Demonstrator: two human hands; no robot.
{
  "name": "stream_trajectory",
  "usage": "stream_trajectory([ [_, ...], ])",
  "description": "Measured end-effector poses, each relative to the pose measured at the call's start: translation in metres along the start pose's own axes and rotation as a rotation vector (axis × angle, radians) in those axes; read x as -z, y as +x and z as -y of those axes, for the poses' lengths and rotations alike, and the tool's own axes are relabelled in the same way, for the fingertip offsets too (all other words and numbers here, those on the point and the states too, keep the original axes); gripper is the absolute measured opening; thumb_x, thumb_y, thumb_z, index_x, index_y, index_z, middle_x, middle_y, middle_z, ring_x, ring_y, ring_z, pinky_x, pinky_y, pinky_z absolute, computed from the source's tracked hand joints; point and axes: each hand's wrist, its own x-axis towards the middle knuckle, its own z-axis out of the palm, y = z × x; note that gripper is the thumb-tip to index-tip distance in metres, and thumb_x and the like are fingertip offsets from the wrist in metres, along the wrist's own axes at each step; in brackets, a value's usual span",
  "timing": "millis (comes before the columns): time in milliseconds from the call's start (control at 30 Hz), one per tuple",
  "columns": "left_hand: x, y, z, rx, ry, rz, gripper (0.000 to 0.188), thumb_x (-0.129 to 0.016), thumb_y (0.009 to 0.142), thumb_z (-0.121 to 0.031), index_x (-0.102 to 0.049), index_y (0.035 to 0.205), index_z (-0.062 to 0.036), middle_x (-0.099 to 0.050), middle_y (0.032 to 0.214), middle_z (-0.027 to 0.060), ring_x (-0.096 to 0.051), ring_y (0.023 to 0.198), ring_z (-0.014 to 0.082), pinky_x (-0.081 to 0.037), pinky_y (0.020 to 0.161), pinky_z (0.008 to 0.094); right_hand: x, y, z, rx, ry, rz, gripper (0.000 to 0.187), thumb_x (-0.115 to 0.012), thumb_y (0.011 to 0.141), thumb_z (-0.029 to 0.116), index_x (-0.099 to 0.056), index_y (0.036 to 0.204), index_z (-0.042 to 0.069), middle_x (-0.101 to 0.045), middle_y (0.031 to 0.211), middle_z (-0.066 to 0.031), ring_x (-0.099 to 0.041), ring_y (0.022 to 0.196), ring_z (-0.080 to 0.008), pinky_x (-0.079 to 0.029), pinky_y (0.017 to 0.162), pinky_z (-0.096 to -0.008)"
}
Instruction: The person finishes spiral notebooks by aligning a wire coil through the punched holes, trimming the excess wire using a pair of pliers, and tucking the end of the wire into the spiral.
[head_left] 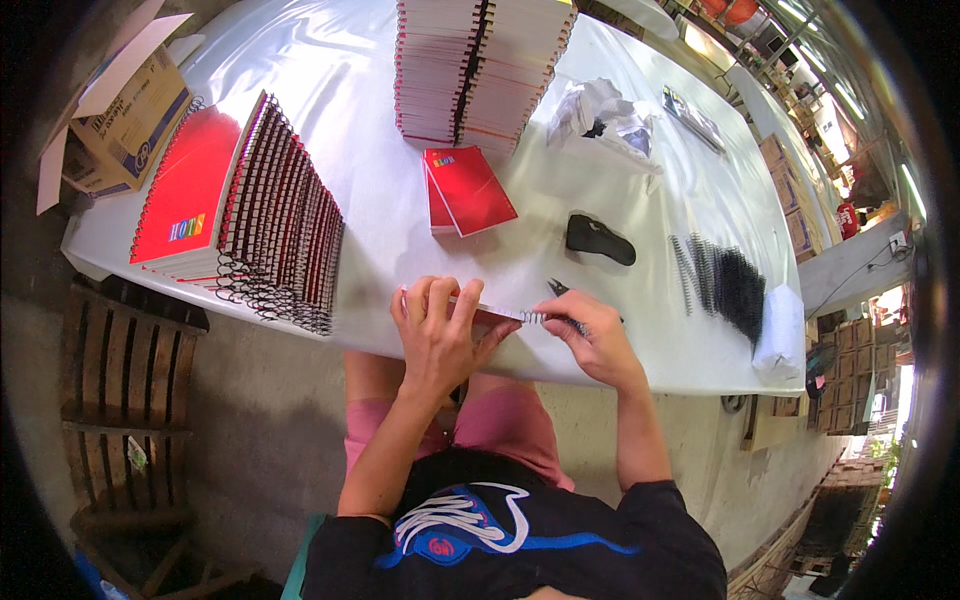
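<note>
My left hand (438, 325) is closed round a thin notebook (492, 314) at the table's near edge, its fingers over the top and the thumb beneath. From the notebook's right end a dark spiral wire coil (533, 317) sticks out. My right hand (597, 338) pinches this coil between thumb and fingers. A dark pointed tool (558, 287) shows just above the right hand; the rest of it is hidden, so I cannot tell if it is held. Beyond my hands lies a small stack of red-covered notebooks (475, 192).
Spiral-bound red notebooks (185, 185) are stacked at left, taller stacks (480, 75) at the far middle. A black object (600, 239), crumpled plastic (605, 120), loose black coils (725, 285) and a white roll (779, 335) lie on the right. Beside the table are a carton (130, 120) and wooden chair (130, 370).
</note>
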Motion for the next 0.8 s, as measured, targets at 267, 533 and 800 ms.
stream_trajectory([
  [267, 0.005, 0.006, 0.0, 0.029, -0.122, 0.004, 0.057, -0.082, 0.051, -0.045, -0.062, 0.09, -0.0076, -0.05, 0.091, 0.0088, -0.047, 0.099, 0.0314, -0.036, 0.089, 0.0478, 0.035, 0.023, -0.056, -0.054, -0.243, -0.137, 0.031, -0.053, 0.087, 0.015, -0.059, 0.116, 0.007, -0.064, 0.108, -0.012, -0.061, 0.098, -0.0274, -0.047, 0.082, -0.035],
  [533, 0.003, 0.008, 0.004, 0.027, -0.145, -0.01, 0.051, -0.084, 0.046, -0.04, -0.057, 0.073, -0.0064, -0.051, 0.099, 0.0109, -0.047, 0.104, 0.0352, -0.04, 0.086, 0.0474, 0.046, 0.014, -0.108, -0.438, -0.212, -0.33, 0.03, -0.055, 0.074, -0.004, -0.066, 0.099, 0.006, -0.069, 0.094, -0.0103, -0.065, 0.086, -0.0297, -0.051, 0.077, -0.0395],
  [800, 0.009, 0.006, 0.004, 0.043, -0.183, 0.026, 0.044, -0.083, 0.047, -0.03, -0.056, 0.072, -0.0061, -0.049, 0.115, 0.0139, -0.042, 0.112, 0.0365, -0.036, 0.091, 0.049, -0.015, 0.02, -0.044, -0.066, 0.782, 0.099, 0.024, -0.057, 0.067, -0.01, -0.069, 0.085, -0.002, -0.069, 0.093, -0.0166, -0.067, 0.088, -0.0224, -0.051, 0.085, -0.0345],
])
